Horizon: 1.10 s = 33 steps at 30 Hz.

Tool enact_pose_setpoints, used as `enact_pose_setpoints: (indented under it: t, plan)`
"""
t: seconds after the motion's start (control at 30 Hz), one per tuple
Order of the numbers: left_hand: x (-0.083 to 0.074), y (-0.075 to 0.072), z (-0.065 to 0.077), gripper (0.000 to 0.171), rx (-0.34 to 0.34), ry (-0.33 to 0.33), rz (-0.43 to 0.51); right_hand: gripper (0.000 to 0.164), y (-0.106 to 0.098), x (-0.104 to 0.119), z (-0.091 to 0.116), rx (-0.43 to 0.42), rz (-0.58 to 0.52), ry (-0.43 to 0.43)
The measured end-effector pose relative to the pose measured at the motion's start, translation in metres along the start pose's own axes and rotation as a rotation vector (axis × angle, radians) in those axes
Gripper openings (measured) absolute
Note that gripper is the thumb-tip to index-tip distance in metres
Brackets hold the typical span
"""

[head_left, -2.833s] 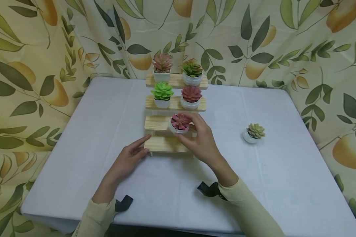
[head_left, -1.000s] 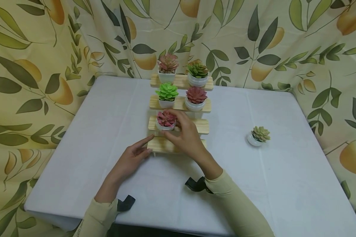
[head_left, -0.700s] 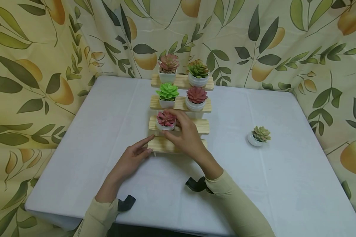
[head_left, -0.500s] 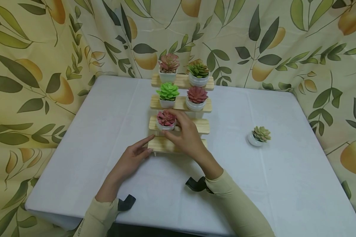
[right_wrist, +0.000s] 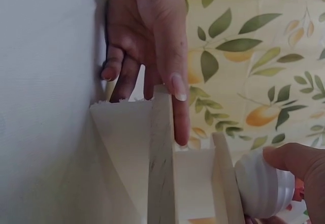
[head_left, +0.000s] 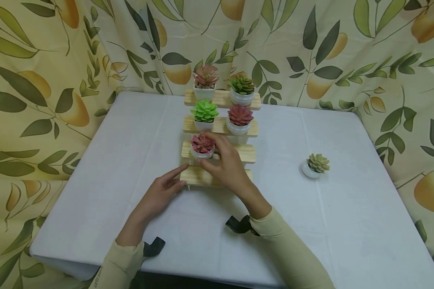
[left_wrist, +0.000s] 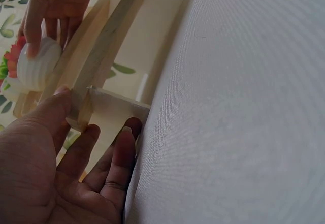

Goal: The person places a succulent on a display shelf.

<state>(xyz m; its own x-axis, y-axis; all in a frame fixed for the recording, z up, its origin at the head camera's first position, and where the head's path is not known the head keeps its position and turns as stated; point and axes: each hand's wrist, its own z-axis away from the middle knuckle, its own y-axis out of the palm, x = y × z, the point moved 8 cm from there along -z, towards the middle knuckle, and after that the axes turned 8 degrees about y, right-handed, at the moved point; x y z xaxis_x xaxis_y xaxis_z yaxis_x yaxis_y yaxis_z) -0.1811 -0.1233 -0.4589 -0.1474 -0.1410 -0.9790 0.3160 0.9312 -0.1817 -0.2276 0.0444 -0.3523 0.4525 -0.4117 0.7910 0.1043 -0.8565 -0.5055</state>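
In the head view my right hand (head_left: 226, 164) grips the white pot of a pink succulent (head_left: 202, 144), fingers behind and thumb in front. This pot sits at the left of the third wooden shelf of a tiered plant stand (head_left: 246, 153). My left hand (head_left: 162, 192) holds the left end of the lowest shelf (head_left: 199, 176) between thumb and index finger. The left wrist view shows the thumb and index finger at the board's corner (left_wrist: 81, 109), other fingers beside the clear support leg (left_wrist: 119, 102). In the right wrist view, the ribbed white pot (right_wrist: 264, 186) meets the shelf.
On the upper shelves stand a pale pink succulent (head_left: 205, 80), a dark green one (head_left: 242, 86), a bright green one (head_left: 204, 112) and a dark red one (head_left: 240, 118). A pale green succulent (head_left: 315, 164) leans in its pot on the white tablecloth (head_left: 347, 224) at right.
My right hand has shifted the pink succulent leftward along the third shelf since the earliest frame. Over the last second it stays there. My left hand keeps its hold on the stand.
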Motion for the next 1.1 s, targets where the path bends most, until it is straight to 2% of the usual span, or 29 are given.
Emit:
enact_pose_setpoints:
  t: [0.2, 0.3, 0.7, 0.93, 1.1]
  plan:
    - [0.02, -0.001, -0.003, 0.049, -0.004, 0.0, -0.017, 0.063, 0.0, -0.002, 0.001, -0.005, 0.005, 0.004]
    - [0.024, -0.002, -0.003, 0.049, -0.011, 0.002, -0.021, 0.064, -0.001, -0.002, 0.001, -0.011, 0.019, 0.01]
    - [0.021, -0.002, -0.004, 0.049, -0.005, 0.011, -0.018, 0.066, -0.014, 0.002, 0.011, -0.063, 0.023, 0.012]
    - [0.021, -0.003, -0.003, 0.048, -0.017, 0.007, -0.031, 0.06, -0.032, 0.0, 0.031, -0.114, 0.042, 0.002]
    - [0.024, -0.002, -0.003, 0.048, -0.019, -0.01, -0.038, 0.054, -0.048, -0.009, 0.05, -0.151, 0.051, 0.008]
